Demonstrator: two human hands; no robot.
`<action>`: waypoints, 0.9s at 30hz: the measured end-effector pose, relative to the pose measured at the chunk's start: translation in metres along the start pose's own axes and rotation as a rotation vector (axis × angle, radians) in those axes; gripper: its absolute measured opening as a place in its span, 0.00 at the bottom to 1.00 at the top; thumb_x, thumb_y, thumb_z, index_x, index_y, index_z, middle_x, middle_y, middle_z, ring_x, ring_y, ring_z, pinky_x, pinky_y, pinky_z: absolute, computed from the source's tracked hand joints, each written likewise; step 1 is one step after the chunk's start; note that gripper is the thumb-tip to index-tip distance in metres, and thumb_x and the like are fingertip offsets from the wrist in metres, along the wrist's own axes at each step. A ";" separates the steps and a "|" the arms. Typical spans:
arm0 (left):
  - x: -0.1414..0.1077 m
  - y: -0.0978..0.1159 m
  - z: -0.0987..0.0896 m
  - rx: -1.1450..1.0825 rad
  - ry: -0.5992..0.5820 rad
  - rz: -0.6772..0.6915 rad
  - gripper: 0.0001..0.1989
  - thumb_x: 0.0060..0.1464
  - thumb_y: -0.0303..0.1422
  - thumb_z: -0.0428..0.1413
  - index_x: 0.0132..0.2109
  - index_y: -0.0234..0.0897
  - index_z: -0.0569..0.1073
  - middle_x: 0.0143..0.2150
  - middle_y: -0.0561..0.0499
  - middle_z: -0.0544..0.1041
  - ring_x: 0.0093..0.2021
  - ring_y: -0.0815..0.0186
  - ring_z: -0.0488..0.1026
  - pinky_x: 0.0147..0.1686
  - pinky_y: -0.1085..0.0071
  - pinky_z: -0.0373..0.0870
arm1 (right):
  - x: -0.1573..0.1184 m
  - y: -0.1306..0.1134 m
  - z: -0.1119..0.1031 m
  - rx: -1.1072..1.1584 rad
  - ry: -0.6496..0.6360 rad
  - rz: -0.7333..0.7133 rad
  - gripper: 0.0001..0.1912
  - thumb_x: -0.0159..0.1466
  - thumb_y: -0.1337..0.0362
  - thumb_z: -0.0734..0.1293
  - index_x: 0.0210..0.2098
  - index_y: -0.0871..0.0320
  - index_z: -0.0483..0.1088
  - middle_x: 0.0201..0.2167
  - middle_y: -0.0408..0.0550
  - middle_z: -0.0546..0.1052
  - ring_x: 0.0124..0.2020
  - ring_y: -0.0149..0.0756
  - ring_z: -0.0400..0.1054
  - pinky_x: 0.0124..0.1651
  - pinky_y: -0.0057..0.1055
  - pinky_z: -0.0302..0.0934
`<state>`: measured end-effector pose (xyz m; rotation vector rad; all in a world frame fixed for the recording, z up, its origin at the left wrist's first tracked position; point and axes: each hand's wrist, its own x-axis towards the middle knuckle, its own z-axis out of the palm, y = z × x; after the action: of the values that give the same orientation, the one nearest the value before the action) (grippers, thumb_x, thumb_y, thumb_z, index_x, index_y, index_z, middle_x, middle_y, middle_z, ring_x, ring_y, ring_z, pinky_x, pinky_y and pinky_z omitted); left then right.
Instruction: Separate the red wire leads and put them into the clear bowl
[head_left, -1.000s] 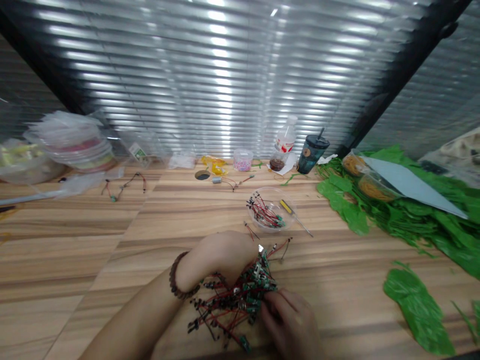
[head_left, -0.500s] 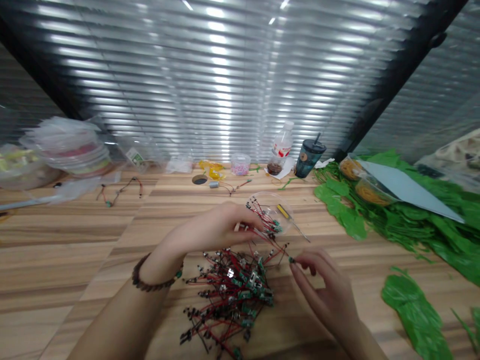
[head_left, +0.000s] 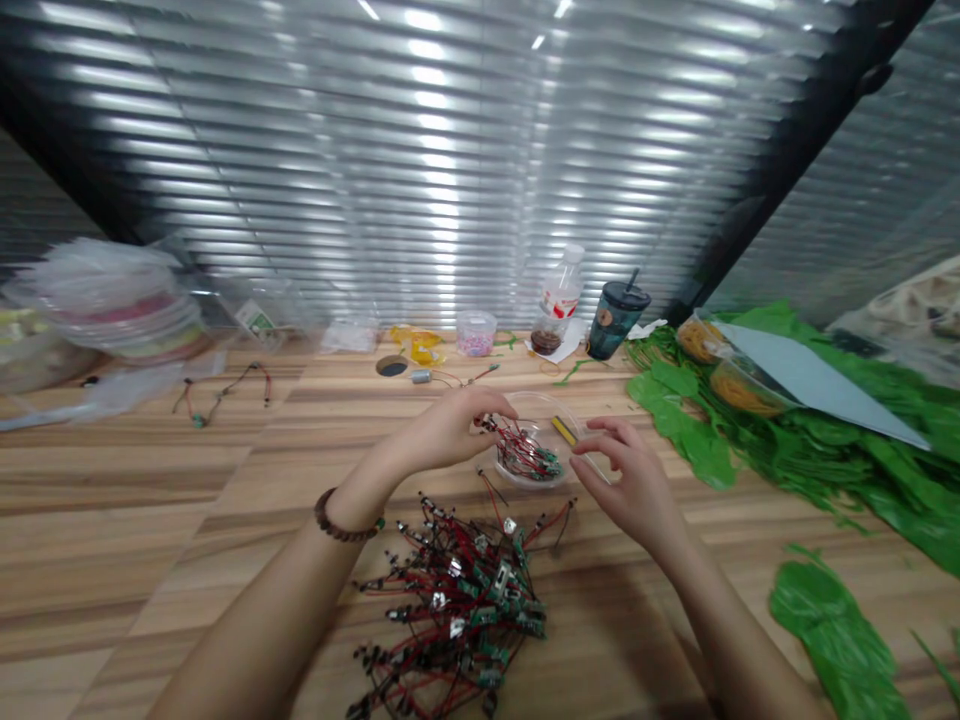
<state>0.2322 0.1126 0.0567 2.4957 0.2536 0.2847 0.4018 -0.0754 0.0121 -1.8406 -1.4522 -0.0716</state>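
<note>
My left hand reaches over the left rim of a clear round plastic container. Its fingers curl round the black-tipped wire ends of a small circuit board with red and black wires. Inside the container lies a bundle of similar wired circuit boards. At the container's right side my right hand is open, fingers apart, with nothing visible in them. A large pile of wired circuit boards lies on the table in front of my forearms.
A yellow-handled screwdriver lies by the right hand. Behind stand a bottle, a dark cup and a tub of pink bits. Green plastic leaves cover the right; stacked plastic lids stand left.
Both hands have moved away from me to the container, carrying a wired circuit board over it. My right hand has let go of the board end, and its fingers have spread.
</note>
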 end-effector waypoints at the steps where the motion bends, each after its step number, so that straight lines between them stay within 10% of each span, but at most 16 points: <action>1: -0.001 0.000 -0.002 0.003 0.015 -0.020 0.15 0.52 0.30 0.52 0.47 0.37 0.74 0.48 0.49 0.74 0.48 0.72 0.69 0.50 0.73 0.67 | -0.001 -0.002 -0.002 -0.001 0.012 -0.005 0.05 0.60 0.64 0.66 0.31 0.58 0.73 0.43 0.54 0.70 0.42 0.40 0.68 0.39 0.34 0.65; 7: 0.000 -0.003 -0.003 0.033 0.069 -0.148 0.12 0.53 0.30 0.50 0.39 0.32 0.77 0.37 0.49 0.77 0.35 0.75 0.71 0.37 0.79 0.66 | -0.002 -0.004 -0.004 0.013 0.056 -0.021 0.05 0.60 0.65 0.65 0.30 0.58 0.73 0.43 0.54 0.70 0.37 0.38 0.68 0.38 0.34 0.64; 21: 0.008 0.006 0.013 -0.180 0.417 -0.163 0.09 0.50 0.33 0.56 0.36 0.35 0.79 0.37 0.49 0.79 0.37 0.74 0.75 0.38 0.78 0.72 | -0.002 0.011 -0.001 -0.004 0.091 -0.004 0.05 0.59 0.65 0.65 0.29 0.58 0.73 0.43 0.55 0.70 0.40 0.40 0.68 0.38 0.35 0.65; 27: 0.010 -0.003 0.019 -0.184 0.226 -0.199 0.09 0.50 0.34 0.56 0.35 0.34 0.78 0.36 0.50 0.79 0.37 0.74 0.75 0.42 0.75 0.72 | -0.003 0.013 0.000 0.002 0.085 0.004 0.05 0.59 0.65 0.65 0.30 0.58 0.73 0.43 0.55 0.70 0.42 0.41 0.68 0.38 0.36 0.65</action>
<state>0.2466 0.1071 0.0408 2.2363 0.5398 0.4845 0.4121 -0.0787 0.0034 -1.8172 -1.3900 -0.1447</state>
